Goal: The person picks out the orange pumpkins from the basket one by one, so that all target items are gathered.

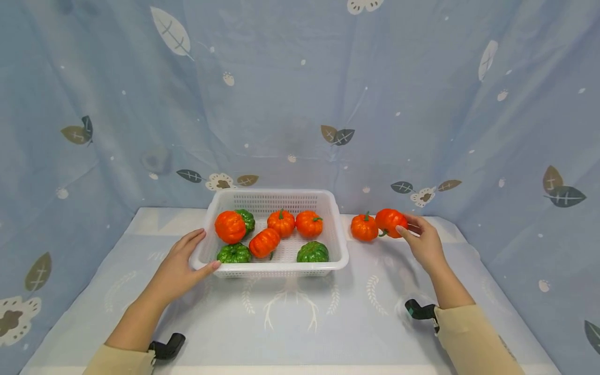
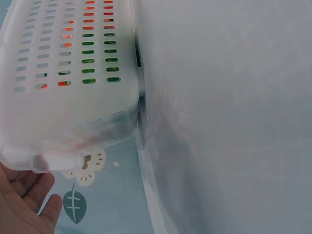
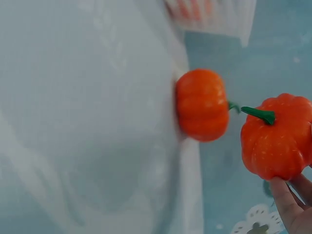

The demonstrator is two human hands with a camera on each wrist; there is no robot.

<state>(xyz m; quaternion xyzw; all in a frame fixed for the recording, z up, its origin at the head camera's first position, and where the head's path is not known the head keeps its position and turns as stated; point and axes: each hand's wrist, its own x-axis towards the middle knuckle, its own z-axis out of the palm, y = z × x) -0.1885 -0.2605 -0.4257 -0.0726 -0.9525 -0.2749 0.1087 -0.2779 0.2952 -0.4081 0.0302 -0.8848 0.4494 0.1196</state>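
My right hand (image 1: 425,244) pinches a small orange pumpkin (image 1: 391,223) between thumb and fingers. In the right wrist view this held pumpkin (image 3: 278,136) shows its green stem and hangs above the table. Just left of it, a second orange pumpkin (image 1: 364,227) sits on the table. A white plastic basket (image 1: 276,267) stands left of both. My left hand (image 1: 175,271) holds the basket's front left corner, thumb over the front rim and fingers along the left side. Inside lie several orange pumpkins (image 1: 264,242) and three green ones (image 1: 312,252).
A pale patterned cloth covers the table (image 1: 300,323). Behind and at both sides hangs a blue curtain (image 1: 281,104) with leaf prints, close behind the basket. Black camera mounts (image 1: 167,346) stick out from both wrists.
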